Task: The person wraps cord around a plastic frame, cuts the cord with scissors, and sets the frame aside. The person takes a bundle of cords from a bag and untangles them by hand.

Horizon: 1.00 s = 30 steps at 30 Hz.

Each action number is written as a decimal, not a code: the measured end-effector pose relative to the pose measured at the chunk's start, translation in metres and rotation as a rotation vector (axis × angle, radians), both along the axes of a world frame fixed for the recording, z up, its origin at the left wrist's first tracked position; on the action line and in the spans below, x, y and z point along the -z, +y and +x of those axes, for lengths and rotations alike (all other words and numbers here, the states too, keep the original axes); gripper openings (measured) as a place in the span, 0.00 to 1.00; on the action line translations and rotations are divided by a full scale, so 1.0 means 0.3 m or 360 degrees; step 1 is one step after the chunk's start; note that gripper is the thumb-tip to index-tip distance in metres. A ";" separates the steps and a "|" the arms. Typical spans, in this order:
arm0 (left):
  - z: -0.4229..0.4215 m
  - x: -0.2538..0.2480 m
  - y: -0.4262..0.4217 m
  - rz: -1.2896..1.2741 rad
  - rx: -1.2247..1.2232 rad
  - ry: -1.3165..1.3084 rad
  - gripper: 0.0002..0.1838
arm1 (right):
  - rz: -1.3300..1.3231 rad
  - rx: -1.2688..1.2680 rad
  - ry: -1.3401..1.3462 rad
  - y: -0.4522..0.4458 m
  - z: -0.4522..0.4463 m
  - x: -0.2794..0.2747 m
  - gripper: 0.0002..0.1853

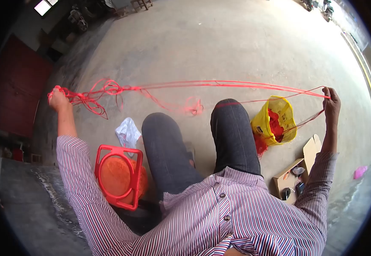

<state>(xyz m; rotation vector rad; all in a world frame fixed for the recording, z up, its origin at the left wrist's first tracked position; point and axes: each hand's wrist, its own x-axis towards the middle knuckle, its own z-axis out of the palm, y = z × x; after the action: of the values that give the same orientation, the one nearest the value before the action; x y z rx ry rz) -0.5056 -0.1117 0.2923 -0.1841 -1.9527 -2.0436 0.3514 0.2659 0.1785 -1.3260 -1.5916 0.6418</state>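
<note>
Red cord [236, 84] is stretched across the view between my two hands, above my knees. At the far left my left hand [59, 100] is closed round a tangled bunch of the cord, with loops hanging beside it. On the far right my right hand [331, 97] pinches the other end of the strands. One strand runs down from it to a yellow bag [261, 120] holding more red cord. A small knotted clump [194, 106] of cord hangs blurred near the middle.
A red plastic frame [139, 179] with an orange round piece and a clear plastic bag [128, 133] are at the left. An open cardboard box [281, 179] with small items is at the lower right. Pink plastic [360, 172] lies further right.
</note>
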 end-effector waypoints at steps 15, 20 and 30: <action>-0.151 0.114 -0.260 -0.0116 -0.0008 -0.0219 0.10 | -0.0160 0.0209 0.1353 0.202 0.558 0.034 0.14; -0.187 0.184 -0.310 -0.0046 -0.0170 -0.0330 0.05 | -0.0045 0.0494 0.1413 0.236 0.715 0.046 0.17; -0.395 0.472 -0.426 -0.2157 0.0654 -0.0885 0.14 | 0.0011 0.0029 0.0707 0.039 0.383 -0.124 0.14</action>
<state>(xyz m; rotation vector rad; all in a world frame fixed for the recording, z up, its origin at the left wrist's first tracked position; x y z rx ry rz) -0.6240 -0.2396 0.1506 -0.3280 -3.5563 -0.5302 0.4662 0.2775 0.2157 -1.0973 -1.2177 0.8516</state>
